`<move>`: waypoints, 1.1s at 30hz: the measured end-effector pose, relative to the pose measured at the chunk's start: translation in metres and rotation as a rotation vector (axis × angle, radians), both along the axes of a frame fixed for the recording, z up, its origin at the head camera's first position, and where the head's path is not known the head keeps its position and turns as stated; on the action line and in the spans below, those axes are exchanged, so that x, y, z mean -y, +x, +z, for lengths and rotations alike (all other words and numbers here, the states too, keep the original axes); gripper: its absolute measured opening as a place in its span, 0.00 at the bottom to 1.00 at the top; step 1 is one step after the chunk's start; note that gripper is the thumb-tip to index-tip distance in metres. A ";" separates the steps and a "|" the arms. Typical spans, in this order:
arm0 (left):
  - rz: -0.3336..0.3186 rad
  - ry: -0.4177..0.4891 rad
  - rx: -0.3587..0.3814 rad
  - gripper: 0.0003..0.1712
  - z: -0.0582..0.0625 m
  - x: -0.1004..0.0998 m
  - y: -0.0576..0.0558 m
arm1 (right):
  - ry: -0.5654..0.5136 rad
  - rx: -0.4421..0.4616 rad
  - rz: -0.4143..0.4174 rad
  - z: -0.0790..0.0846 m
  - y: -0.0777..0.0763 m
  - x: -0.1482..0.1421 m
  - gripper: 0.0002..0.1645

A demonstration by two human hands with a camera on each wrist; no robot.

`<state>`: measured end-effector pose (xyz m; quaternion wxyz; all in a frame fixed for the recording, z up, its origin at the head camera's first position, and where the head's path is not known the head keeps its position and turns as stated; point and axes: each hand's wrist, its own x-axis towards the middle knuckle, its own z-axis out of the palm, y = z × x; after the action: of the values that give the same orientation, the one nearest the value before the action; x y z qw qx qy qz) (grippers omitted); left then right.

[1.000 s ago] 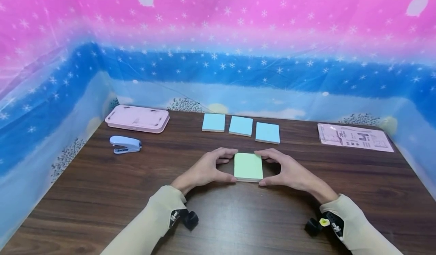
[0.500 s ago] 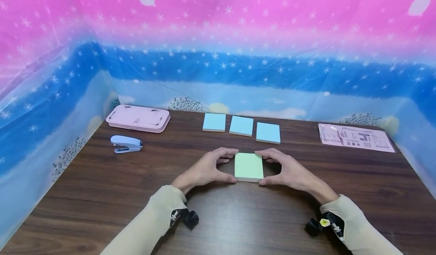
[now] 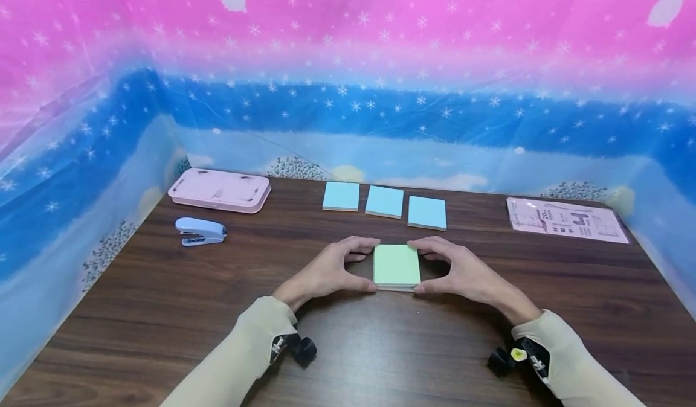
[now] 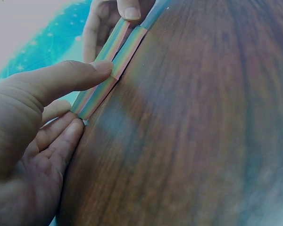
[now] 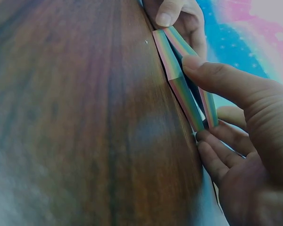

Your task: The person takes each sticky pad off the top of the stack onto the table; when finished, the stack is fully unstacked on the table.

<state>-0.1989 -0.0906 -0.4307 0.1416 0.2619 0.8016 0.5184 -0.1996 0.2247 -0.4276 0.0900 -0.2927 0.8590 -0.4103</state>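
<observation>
In front of me, a square sticky note pad (image 3: 396,264) with a pale green top sits between both hands. Its edge shows pink, yellow, green and blue bands in the wrist views. Under it lies a second banded pad (image 5: 185,99) on the table, and the right wrist view shows a narrow dark gap between the two. My left hand (image 3: 337,268) pinches the upper pad at its left side, thumb at the near corner and fingertips at the far one. Mirroring this, my right hand (image 3: 459,271) pinches its right side.
Beyond the hands, three light blue sticky note pads, including a middle one (image 3: 384,201), lie in a slanting row. A light blue stapler (image 3: 200,230) and pink case (image 3: 220,189) are at left. A flat pink printed packet (image 3: 567,220) lies far right. Patterned cloth (image 3: 348,111) borders the table.
</observation>
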 end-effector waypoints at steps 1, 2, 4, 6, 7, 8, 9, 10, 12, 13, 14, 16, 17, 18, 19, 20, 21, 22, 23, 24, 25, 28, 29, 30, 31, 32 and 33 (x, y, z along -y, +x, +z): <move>0.001 0.000 0.001 0.47 0.000 0.000 0.000 | 0.004 -0.005 -0.002 0.000 0.000 0.000 0.48; 0.000 -0.002 0.000 0.47 0.000 -0.001 0.000 | 0.006 -0.010 -0.003 0.000 0.000 -0.001 0.48; -0.002 -0.004 -0.002 0.47 0.000 -0.002 0.000 | 0.012 -0.020 -0.007 0.000 0.001 -0.002 0.49; -0.002 -0.007 -0.001 0.47 0.000 -0.002 0.000 | 0.017 -0.032 -0.010 0.001 0.001 -0.002 0.49; 0.001 -0.009 -0.001 0.47 0.000 -0.002 0.000 | 0.020 -0.039 -0.011 0.002 0.001 -0.002 0.49; 0.004 -0.010 -0.001 0.47 0.001 -0.002 0.001 | 0.023 -0.044 -0.013 0.002 0.001 -0.002 0.49; 0.007 -0.010 -0.001 0.47 0.001 -0.002 0.001 | 0.025 -0.050 -0.016 0.003 0.001 -0.002 0.49; 0.010 -0.010 -0.002 0.47 0.001 -0.002 0.001 | 0.028 -0.056 -0.017 0.004 0.001 -0.002 0.50; 0.013 -0.007 -0.003 0.47 0.002 -0.001 0.002 | 0.032 -0.066 -0.021 0.006 0.001 -0.002 0.50; 0.013 -0.007 -0.004 0.47 0.002 -0.001 0.002 | 0.034 -0.068 -0.024 0.007 0.001 -0.002 0.50; 0.013 -0.007 -0.004 0.47 0.002 -0.001 0.002 | 0.039 -0.072 -0.025 0.008 0.001 -0.002 0.50; 0.013 -0.007 -0.004 0.46 0.002 -0.001 0.002 | 0.049 -0.077 -0.028 0.010 0.001 -0.002 0.50; 0.015 -0.009 -0.003 0.46 0.002 -0.001 0.002 | 0.052 -0.079 -0.029 0.010 0.001 -0.002 0.50; 0.016 -0.010 -0.002 0.46 0.001 -0.001 0.002 | 0.055 -0.084 -0.031 0.012 0.001 -0.002 0.50; 0.017 -0.009 -0.005 0.46 0.001 -0.001 0.002 | 0.056 -0.086 -0.034 0.012 0.001 -0.003 0.50; 0.019 -0.010 -0.007 0.46 0.001 -0.001 0.002 | 0.057 -0.089 -0.037 0.013 0.001 -0.003 0.50; 0.019 -0.007 -0.010 0.45 0.001 -0.001 0.003 | 0.054 -0.089 -0.040 0.014 0.001 -0.003 0.49; 0.017 -0.004 -0.015 0.45 0.001 -0.001 0.003 | 0.053 -0.092 -0.041 0.015 0.001 -0.004 0.49; 0.016 -0.006 -0.014 0.45 0.001 -0.001 0.003 | 0.051 -0.095 -0.044 0.015 0.002 -0.005 0.49; 0.015 -0.005 -0.015 0.45 0.001 -0.001 0.003 | 0.050 -0.097 -0.048 0.016 0.002 -0.005 0.49; 0.012 -0.004 -0.017 0.45 0.001 -0.001 0.003 | 0.050 -0.101 -0.048 0.016 0.001 -0.006 0.48; 0.006 -0.003 -0.023 0.44 0.001 0.000 0.004 | 0.053 -0.109 -0.052 0.016 0.001 -0.007 0.48; 0.005 -0.003 -0.026 0.44 0.001 0.000 0.004 | 0.057 -0.113 -0.056 0.017 0.000 -0.007 0.48; 0.003 -0.002 -0.031 0.43 0.001 0.000 0.004 | 0.061 -0.115 -0.060 0.017 0.000 -0.008 0.48; -0.001 0.001 -0.038 0.43 0.001 0.000 0.004 | 0.064 -0.117 -0.065 0.018 0.000 -0.008 0.48; -0.005 0.002 -0.047 0.42 0.001 0.000 0.004 | 0.069 -0.117 -0.072 0.019 0.000 -0.008 0.48; -0.008 -0.003 -0.050 0.42 0.000 0.000 0.004 | 0.073 -0.118 -0.080 0.019 0.000 -0.009 0.49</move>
<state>-0.1953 -0.0902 -0.4305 0.1237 0.2778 0.8047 0.5100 -0.1993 0.2336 -0.4081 0.0334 -0.2782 0.8882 -0.3641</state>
